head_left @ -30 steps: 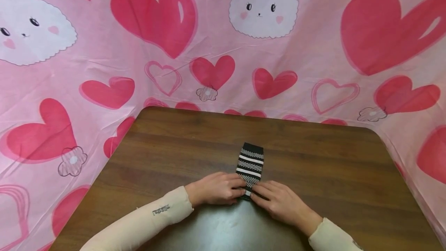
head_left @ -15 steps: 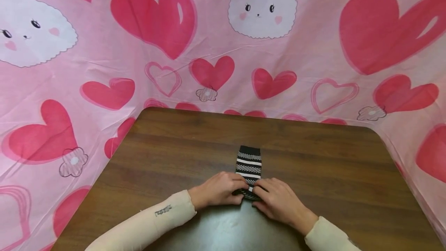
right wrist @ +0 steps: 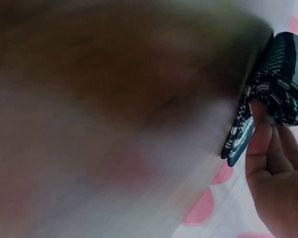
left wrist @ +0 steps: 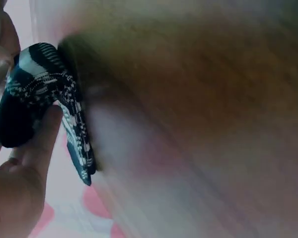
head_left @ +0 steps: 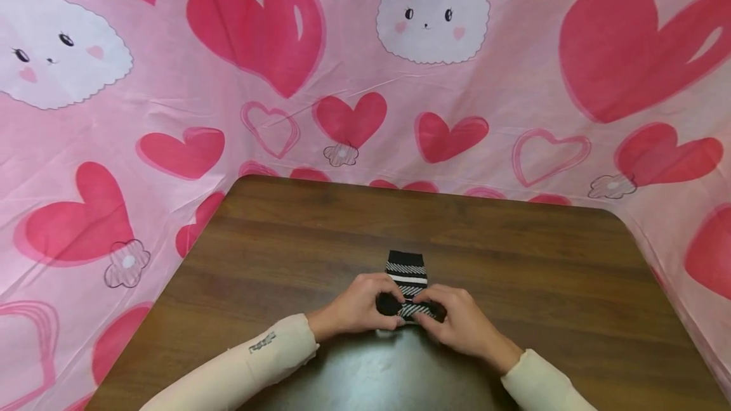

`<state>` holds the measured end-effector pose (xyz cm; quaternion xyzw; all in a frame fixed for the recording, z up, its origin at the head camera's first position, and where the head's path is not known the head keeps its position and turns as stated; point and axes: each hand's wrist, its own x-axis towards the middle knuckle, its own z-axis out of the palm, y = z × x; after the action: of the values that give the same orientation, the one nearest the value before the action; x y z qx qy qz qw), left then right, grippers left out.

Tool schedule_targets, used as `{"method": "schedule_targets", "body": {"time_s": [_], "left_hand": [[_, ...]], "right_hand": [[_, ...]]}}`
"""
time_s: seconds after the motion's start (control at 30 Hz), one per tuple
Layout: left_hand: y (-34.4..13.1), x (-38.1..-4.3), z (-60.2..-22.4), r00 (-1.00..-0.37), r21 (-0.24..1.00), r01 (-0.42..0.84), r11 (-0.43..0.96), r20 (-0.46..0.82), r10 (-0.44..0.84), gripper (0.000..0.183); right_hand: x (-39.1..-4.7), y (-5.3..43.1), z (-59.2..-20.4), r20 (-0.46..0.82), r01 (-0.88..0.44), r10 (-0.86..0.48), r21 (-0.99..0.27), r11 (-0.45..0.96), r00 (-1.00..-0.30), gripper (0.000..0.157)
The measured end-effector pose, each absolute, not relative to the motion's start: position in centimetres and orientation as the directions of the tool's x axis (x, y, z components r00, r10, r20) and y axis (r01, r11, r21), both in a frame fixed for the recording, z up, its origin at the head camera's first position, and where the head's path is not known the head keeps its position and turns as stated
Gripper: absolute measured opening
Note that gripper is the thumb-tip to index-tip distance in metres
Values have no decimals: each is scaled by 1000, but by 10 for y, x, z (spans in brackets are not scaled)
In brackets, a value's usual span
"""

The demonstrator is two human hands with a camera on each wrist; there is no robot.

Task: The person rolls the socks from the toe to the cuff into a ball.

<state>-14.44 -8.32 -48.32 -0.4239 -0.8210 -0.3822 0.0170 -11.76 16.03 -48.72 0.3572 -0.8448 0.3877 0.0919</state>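
Note:
A black-and-white striped knitted sock point(head_left: 407, 269) lies on the brown table, its flat black end pointing away from me. The near part is rolled into a thick bundle, and my two hands grip it from either side. My left hand point(head_left: 361, 305) pinches the left of the roll between thumb and fingers. On the other side my right hand point(head_left: 459, 321) holds the right of the roll the same way. Both wrist views show the spiral side of the rolled sock point(left wrist: 32, 99), with a flat layered tail below. Part of the roll is hidden behind the fingers.
The wooden table point(head_left: 285, 233) has rounded far corners and a shiny patch near me. Pink cloth point(head_left: 354, 30) printed with hearts and rabbits hangs behind the table and at both sides.
The sock's near end has been rolled up further, and its flat part is shorter. The far end has come toward me. Both hands now pinch a thicker, raised roll.

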Motion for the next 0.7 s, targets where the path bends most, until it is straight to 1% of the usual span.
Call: {"method": "schedule_targets", "body": {"time_s": [0.07, 0.13, 0.2, 0.3, 0.37, 0.43, 0.5, 0.53, 0.57, 0.63, 0.7], "left_hand": [[-83, -144, -481, -638, 560, 727, 397, 337, 692, 20], [-83, -144, -480, -606, 461, 776, 430, 358, 710, 20], [-84, -144, -478, -543, 343, 836, 429, 398, 739, 20], [-85, -145, -476, -413, 162, 910, 382, 442, 796, 18], [-85, -145, -475, -347, 94, 935, 341, 433, 832, 14], [-85, -145, -475, -317, 64, 945, 320, 409, 856, 10], [-85, -145, -474, -312, 65, 948, 311, 385, 869, 8], [-84, -146, -474, -315, 79, 948, 309, 376, 871, 8], [-84, -147, -474, -318, 89, 947, 307, 373, 872, 7], [-85, -149, -475, -324, 124, 946, 299, 371, 871, 8], [-86, -151, -476, -323, 147, 946, 288, 374, 869, 9]], "right_hand": [[-120, 160, -487, 394, -639, -522, -614, 462, -756, 17], [-123, 159, -486, 358, -610, -516, -628, 483, -778, 15], [-127, 158, -485, 329, -590, -515, -632, 503, -792, 12], [-131, 158, -485, 291, -566, -511, -624, 539, -809, 11], [-133, 157, -484, 280, -563, -510, -604, 564, -813, 12], [-133, 158, -485, 294, -582, -515, -559, 591, -805, 14], [-132, 158, -485, 346, -637, -538, -490, 595, -769, 18], [-131, 159, -485, 385, -679, -560, -443, 585, -733, 19], [-131, 160, -485, 431, -729, -588, -388, 564, -685, 21], [-131, 161, -484, 511, -821, -648, -268, 504, -565, 23], [-131, 162, -485, 552, -888, -707, -158, 432, -442, 26]]}}
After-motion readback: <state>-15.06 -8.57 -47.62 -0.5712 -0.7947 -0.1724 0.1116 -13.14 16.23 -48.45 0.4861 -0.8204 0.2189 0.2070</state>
